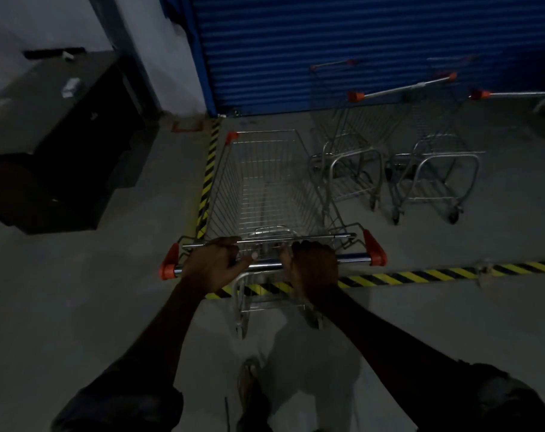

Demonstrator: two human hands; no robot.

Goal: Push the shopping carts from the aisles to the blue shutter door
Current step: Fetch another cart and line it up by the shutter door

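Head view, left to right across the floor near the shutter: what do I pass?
Black cabinet → striped tape leading to the door → pushed cart → first parked cart → second parked cart → another cart's handle.

Bare left hand point(215, 266) and right hand point(313, 266), bare forearms point(159, 332), dark sleeves point(118, 397) bunched near the elbows, pale trousers point(311, 369), perhaps a sandal point(249, 381), too dim to be sure

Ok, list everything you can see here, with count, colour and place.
shutter door: one, blue, straight ahead at the back.
held cart: one, silver with orange handle ends, centre, facing the door.
parked carts: at least two, silver and orange, right of it by the door.
striped tape: two strips, yellow and black, on the floor.
cabinet: one, dark, left.
left hand: one, grips the cart handle.
right hand: one, grips the cart handle.
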